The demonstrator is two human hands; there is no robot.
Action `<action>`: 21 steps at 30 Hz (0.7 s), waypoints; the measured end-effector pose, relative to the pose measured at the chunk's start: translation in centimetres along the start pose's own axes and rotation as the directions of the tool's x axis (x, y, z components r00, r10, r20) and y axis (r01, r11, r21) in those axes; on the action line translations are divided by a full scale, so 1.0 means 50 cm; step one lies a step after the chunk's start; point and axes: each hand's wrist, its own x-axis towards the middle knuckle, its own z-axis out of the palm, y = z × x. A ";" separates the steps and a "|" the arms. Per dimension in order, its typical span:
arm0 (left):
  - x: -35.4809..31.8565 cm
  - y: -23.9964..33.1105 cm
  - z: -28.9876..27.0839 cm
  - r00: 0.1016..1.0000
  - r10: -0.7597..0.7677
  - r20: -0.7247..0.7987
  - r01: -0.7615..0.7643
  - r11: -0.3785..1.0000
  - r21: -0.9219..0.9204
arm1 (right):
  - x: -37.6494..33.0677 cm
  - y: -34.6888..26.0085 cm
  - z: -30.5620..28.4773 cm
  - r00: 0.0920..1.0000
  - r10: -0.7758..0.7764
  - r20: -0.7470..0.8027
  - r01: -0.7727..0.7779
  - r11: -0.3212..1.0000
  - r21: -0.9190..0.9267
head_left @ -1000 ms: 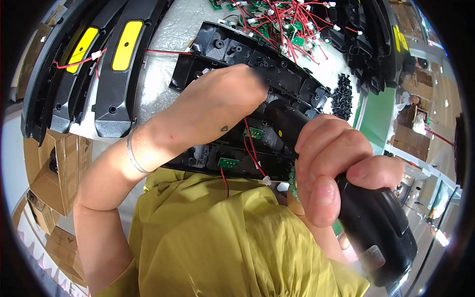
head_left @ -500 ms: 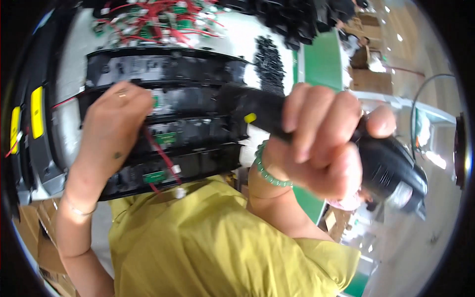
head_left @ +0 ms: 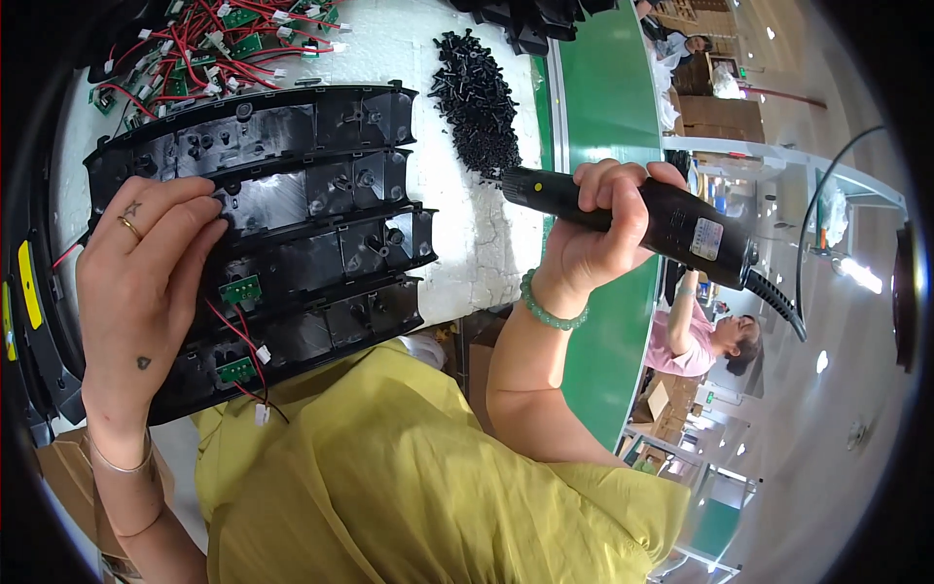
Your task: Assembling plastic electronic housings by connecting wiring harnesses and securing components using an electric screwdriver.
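My right hand is wrapped around a black electric screwdriver with a cable at its rear end. The screwdriver's front end is beside the lower end of a heap of small black screws. My left hand rests over the left part of a row of long black plastic housings, its fingertips pinched together at the second one from the far side. Whatever lies between those fingertips is hidden. On the two nearest housings sit a green circuit board and another circuit board, each with red and black wires.
Loose green boards with red wires lie heaped at the far left. Black plastic parts are piled at the far edge. Long black pieces with yellow labels stand at the left. Beyond the green surface, a person in pink is visible.
The screwdriver has swung away from the housings, and its front end now sits by the screw heap. My left hand stays at the housings, its fingers pinched. The whole view has shifted.
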 end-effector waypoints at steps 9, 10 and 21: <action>0.038 0.036 0.016 0.997 0.082 -0.006 -0.083 0.994 -0.075 | -0.002 -0.008 -0.019 0.999 -0.009 -0.040 0.015 0.990 0.141; 0.045 0.042 0.019 0.993 0.116 -0.021 -0.118 0.988 -0.096 | -0.001 -0.015 -0.019 1.000 -0.029 -0.010 0.030 0.988 0.154; 0.154 0.113 0.161 0.956 0.287 0.052 -0.254 0.908 -0.333 | -0.007 -0.127 0.007 0.938 -0.156 0.311 0.047 0.943 0.330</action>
